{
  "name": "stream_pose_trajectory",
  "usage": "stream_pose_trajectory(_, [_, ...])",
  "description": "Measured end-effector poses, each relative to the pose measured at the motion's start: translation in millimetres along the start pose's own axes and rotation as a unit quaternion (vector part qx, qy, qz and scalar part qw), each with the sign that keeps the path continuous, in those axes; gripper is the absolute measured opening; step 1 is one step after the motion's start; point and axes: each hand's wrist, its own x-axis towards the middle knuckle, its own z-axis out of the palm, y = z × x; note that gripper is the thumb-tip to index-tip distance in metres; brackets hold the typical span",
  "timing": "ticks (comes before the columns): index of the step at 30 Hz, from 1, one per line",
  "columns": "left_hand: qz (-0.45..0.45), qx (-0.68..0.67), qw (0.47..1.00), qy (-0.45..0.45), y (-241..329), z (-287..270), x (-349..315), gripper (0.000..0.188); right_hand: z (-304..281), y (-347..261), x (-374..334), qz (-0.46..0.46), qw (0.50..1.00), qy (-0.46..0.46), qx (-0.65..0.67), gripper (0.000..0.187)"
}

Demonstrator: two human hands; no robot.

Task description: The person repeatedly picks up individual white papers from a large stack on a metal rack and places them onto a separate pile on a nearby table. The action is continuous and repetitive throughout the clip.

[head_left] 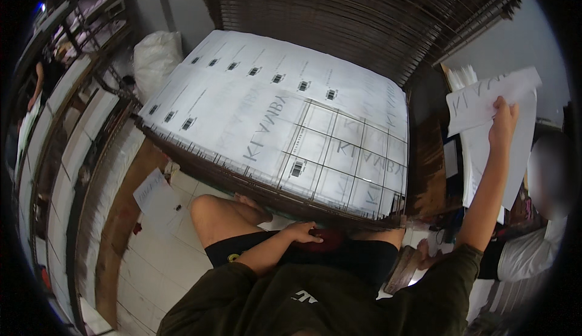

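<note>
At the far right my right hand [503,117], arm stretched out, is closed on the edge of a white printed sheet [482,99] with large grey lettering. Below it hang more white sheets [512,154]. My left hand [303,231] lies on my lap, fingers loosely stretched beside a dark red thing [327,240] I cannot make out. In front of me white sheets [236,111] with barcodes and grey lettering overlap across a wire rack [267,185]. A grid of thin wires [333,136] crosses the right part of the sheets.
Dark wire shelves [364,26] tilt up behind the sheets. A white plastic sack [157,60] stands at the back left. One sheet [159,198] lies on the tiled floor. Long racks [79,136] run along the left, with a person beyond. Another person [533,248] sits close by my right arm.
</note>
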Motion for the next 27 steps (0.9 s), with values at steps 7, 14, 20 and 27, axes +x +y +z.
stream_pose_trajectory(7, [-0.026,0.014,0.999,-0.018,11.6,-11.2,-3.6,0.093,138.6,-152.9,-42.7,0.002,0.96,-0.279,0.004,0.05])
stream_pose_trajectory(14, [-0.021,0.002,0.999,-0.05,-2.5,-6.7,9.7,0.095,222.1,-214.8,-93.1,-0.118,0.83,-0.544,-0.01,0.039])
stream_pose_trajectory(20, [0.029,0.007,1.0,0.009,-35.2,23.5,39.4,0.1,252.4,-261.1,-122.4,-0.131,0.783,-0.606,0.051,0.053])
stream_pose_trajectory(27, [0.0,0.038,0.998,-0.048,-1.3,-3.3,14.7,0.092,262.3,-145.0,-97.9,-0.08,0.866,-0.483,0.105,0.073])
